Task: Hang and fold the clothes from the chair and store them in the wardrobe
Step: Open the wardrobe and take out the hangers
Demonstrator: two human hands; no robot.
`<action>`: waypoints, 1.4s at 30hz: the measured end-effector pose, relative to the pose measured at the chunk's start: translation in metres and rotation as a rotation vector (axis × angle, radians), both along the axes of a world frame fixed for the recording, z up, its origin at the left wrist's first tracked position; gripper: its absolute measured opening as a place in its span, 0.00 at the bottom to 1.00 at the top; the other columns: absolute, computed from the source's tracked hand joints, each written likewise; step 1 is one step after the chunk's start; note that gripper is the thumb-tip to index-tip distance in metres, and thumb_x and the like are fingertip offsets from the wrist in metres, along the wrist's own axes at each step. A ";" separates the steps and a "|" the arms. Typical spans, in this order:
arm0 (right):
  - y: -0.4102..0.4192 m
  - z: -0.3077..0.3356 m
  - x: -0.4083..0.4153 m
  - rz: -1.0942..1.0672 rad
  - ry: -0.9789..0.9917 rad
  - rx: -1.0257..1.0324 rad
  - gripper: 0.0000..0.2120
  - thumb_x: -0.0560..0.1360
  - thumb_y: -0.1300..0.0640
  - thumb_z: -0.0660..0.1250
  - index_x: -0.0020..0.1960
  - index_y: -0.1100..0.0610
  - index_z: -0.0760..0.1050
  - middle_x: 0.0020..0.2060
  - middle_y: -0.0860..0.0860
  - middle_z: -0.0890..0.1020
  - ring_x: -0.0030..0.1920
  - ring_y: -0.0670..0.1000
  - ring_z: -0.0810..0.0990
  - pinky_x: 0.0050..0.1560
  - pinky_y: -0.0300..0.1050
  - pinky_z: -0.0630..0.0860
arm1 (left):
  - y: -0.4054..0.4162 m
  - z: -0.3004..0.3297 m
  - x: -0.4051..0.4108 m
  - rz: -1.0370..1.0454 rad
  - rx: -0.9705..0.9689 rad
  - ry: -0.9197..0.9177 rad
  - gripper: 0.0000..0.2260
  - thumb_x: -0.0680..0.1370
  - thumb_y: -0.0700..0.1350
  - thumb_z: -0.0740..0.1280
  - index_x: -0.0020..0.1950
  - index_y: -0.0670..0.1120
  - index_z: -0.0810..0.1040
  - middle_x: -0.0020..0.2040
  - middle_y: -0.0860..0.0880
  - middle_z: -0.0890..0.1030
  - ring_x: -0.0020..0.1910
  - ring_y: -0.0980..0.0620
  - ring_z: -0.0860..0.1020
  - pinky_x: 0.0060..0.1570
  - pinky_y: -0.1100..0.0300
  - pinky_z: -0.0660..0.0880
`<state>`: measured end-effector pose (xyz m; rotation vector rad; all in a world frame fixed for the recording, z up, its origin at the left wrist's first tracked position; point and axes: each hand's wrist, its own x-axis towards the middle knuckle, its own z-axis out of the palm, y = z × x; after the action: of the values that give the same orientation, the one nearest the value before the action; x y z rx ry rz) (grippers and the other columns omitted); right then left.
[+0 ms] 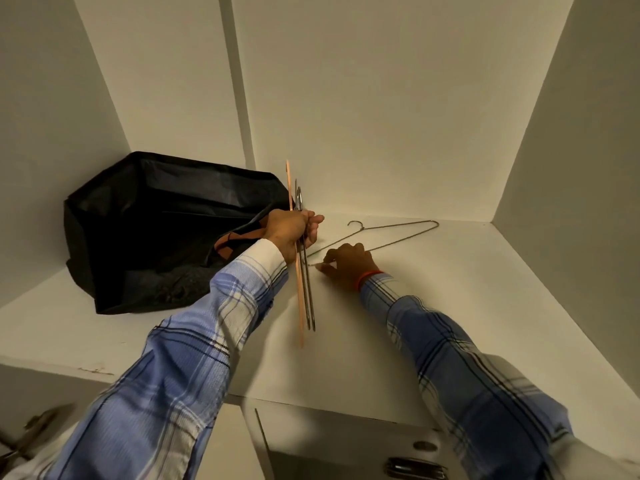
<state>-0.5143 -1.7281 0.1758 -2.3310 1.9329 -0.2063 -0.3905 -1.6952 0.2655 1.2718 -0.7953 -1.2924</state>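
A home bedroom closet: the view looks into a white wardrobe shelf (433,306) holding a wire hanger (398,233) at frame centre and a black fabric storage bag (145,220) at left.

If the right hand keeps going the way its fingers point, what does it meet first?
Probably the bundle of hangers gripped by the left hand; the right hand points left across the shelf, though depth is unclear.

The sleeves (194,341) were blue-and-white plaid with dark lines. The bag (145,216) was black with orange-brown straps, the shelf (450,306) white, the wire hanger (398,230) grey, the wristband (370,275) orange.
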 end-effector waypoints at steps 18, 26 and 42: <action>0.025 0.012 -0.032 -0.307 -0.173 -0.083 0.21 0.73 0.51 0.70 0.62 0.61 0.73 0.59 0.59 0.77 0.58 0.57 0.77 0.55 0.47 0.75 | 0.014 0.002 -0.026 -0.130 0.024 -0.019 0.10 0.83 0.39 0.59 0.44 0.40 0.73 0.38 0.46 0.80 0.17 0.60 0.72 0.24 0.69 0.73; 0.032 0.017 -0.021 -0.308 -0.046 -0.068 0.23 0.72 0.46 0.71 0.61 0.59 0.74 0.57 0.56 0.79 0.57 0.56 0.78 0.54 0.46 0.75 | 0.014 0.003 -0.025 -0.149 0.041 -0.022 0.13 0.83 0.40 0.59 0.40 0.41 0.74 0.33 0.48 0.80 0.18 0.59 0.72 0.25 0.70 0.73; 0.059 0.065 -0.017 -0.245 -0.990 -0.223 0.09 0.76 0.62 0.61 0.48 0.64 0.79 0.44 0.58 0.83 0.42 0.57 0.82 0.32 0.46 0.80 | 0.024 -0.001 -0.040 -0.040 -0.013 -0.045 0.05 0.80 0.35 0.64 0.54 0.38 0.77 0.46 0.43 0.80 0.38 0.53 0.79 0.41 0.61 0.79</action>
<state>-0.5316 -1.6689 0.2405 -1.5298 1.6509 -1.3434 -0.4305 -1.6712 0.2647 1.2843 -0.8627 -1.2925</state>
